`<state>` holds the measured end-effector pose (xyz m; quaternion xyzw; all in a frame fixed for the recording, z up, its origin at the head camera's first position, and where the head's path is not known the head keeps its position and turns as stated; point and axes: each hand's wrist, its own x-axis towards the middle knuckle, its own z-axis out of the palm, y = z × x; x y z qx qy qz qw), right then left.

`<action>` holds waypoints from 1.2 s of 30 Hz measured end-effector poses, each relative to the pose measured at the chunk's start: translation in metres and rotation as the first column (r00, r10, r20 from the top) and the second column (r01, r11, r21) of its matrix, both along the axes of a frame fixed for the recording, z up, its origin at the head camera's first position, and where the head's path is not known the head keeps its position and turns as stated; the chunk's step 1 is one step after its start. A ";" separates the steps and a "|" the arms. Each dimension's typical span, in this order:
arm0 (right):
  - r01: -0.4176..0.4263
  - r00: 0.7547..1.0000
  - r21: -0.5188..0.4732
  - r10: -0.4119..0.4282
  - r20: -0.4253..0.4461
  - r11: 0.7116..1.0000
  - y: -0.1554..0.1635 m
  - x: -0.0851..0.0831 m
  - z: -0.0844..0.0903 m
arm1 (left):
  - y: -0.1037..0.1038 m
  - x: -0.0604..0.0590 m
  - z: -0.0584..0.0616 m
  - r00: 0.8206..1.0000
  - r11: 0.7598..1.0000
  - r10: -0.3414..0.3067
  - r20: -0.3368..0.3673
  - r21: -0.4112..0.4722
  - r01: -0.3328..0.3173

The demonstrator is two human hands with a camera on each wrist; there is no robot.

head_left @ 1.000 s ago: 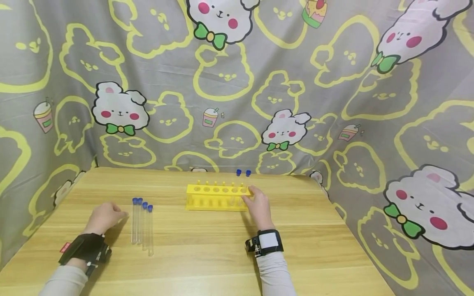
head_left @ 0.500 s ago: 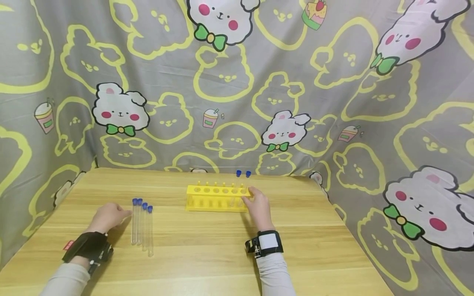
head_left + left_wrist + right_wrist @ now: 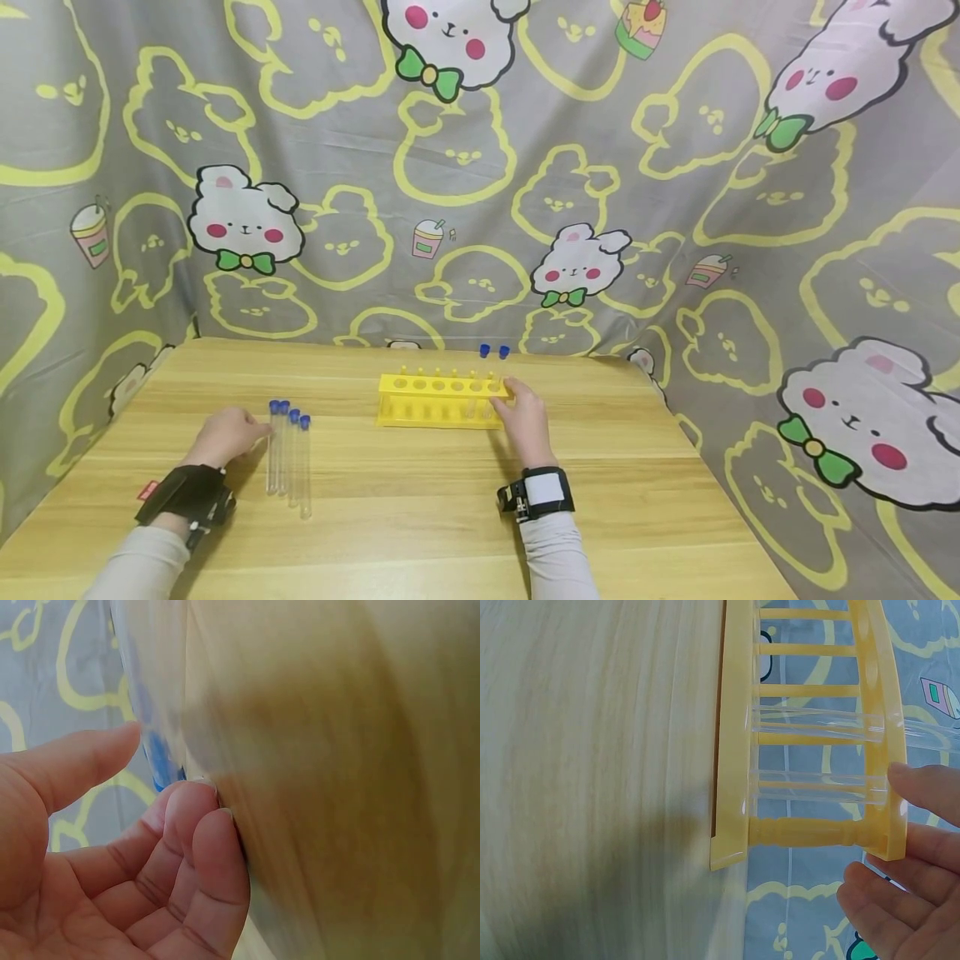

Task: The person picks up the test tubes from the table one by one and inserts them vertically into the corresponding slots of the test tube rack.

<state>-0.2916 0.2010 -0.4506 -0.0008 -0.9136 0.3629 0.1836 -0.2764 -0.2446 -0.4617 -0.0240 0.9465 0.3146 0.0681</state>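
On the left side of the table lie several clear test tubes (image 3: 305, 471) with blue caps, side by side. My left hand (image 3: 232, 435) is beside the leftmost one, fingertips close to its upper part. In the left wrist view the thumb (image 3: 94, 765) stands apart from the bent fingers (image 3: 217, 847), and a blurred blue cap (image 3: 159, 761) shows in the gap. My right hand (image 3: 525, 421) grips the right end of a yellow test tube rack (image 3: 393, 385), thumb in front and fingers behind its top shelf. Two clear tubes (image 3: 817, 787) stand in the rack's rightmost holes.
Two loose blue caps (image 3: 484, 350) rest near the table's back edge, behind the rack. A patterned grey curtain (image 3: 465, 225) hangs round the back and sides of the wooden table (image 3: 420, 517).
My left hand has moved right, up to the leftmost capped test tube. The right hand and the rack have stayed in place.
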 end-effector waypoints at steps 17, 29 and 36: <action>0.008 1.000 0.016 -0.008 -0.012 1.000 -0.001 0.000 0.000 | 0.006 -0.004 0.000 1.000 0.999 0.012 0.014 0.032 -0.012; 0.003 1.000 0.014 -0.003 -0.014 1.000 0.001 -0.001 -0.001 | 0.008 -0.007 -0.001 0.998 0.998 0.041 0.043 0.048 -0.043; 0.008 1.000 0.008 -0.008 0.001 1.000 0.000 -0.001 -0.001 | 0.008 -0.004 0.002 0.998 0.996 0.053 -0.024 0.071 -0.051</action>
